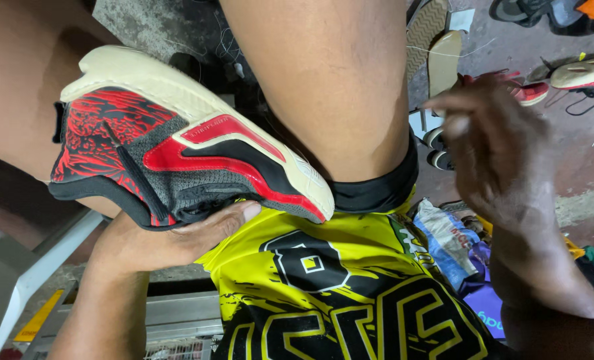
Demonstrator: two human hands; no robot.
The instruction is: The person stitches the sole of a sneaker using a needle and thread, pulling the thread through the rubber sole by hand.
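At the far left, a pale plastic chair (17,267) edge shows beside your bare thigh, with a strip of yellow tape and a grey metal frame (177,323) lower down on the floor.

Your left hand (157,243) comes up from below and is clamped on the red, black and grey sneaker (177,157): the palm cups the dark collar and the thumb lies flat along the shoe's underside edge near the toe. The sneaker lies on its side, pressed between your two bare knees, its cream sole (150,80) turned up and away from you, the heel to the left and the toe pointing right, touching your right knee. A black lace or strap runs slantwise across the red patterned heel panel.

Below the shoe, the yellow and black jersey (323,287) covers your lap, and a black hem (377,190) of shorts rings the right thigh.

Further right, your right hand (503,153) is raised well apart from the sneaker, blurred, its fingers drawn together in a pinch; a thin pale thread seems to trail near it, though you cannot tell for sure what the fingertips hold.

Under that forearm lies a crumpled blue and white plastic bag (450,240) on purple cloth. Beyond, on the concrete floor (577,173), sit loose tan soles (443,60), a red shoe (527,90), and, at the top right, more shoes (587,73), one with a tan insole showing.
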